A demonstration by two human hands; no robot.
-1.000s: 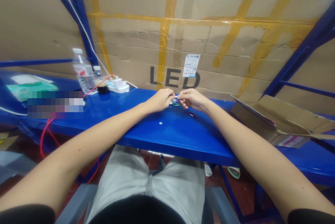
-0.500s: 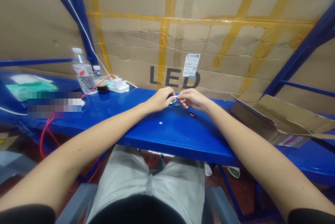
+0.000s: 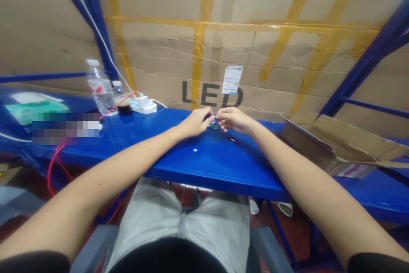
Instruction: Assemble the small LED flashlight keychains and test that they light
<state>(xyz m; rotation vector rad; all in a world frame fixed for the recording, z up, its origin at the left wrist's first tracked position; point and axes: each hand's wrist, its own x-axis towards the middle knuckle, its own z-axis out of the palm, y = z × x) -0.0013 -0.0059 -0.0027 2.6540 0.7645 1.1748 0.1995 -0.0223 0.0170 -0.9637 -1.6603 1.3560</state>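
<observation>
Close together over the blue table [image 3: 179, 158], my left hand [image 3: 197, 121] and my right hand [image 3: 234, 120] pinch a small, shiny purple clip [image 3: 212, 116] between them, shaped like a carabiner. Fingers cover most of it. The right thumb and forefinger grip its right end; the left fingers curl round its left end. Just under the hands lies a small heap of metallic carabiners [image 3: 213, 125], green and purple ones showing, partly hidden. One dark red carabiner [image 3: 234, 139] rests by itself on the tabletop, nearer to me and below the right hand.
An open cardboard box [image 3: 345, 145] stands on the right. To the left are a water bottle [image 3: 101, 92], a smaller dark-liquid bottle [image 3: 124, 104], a white power strip [image 3: 143, 104] and a red cable [image 3: 53, 166]. A large cardboard panel [image 3: 159, 56] backs the table.
The view has shifted very slightly. Both hands keep the same pinch on the purple carabiner, and the loose red carabiner stays where it was on the table.
</observation>
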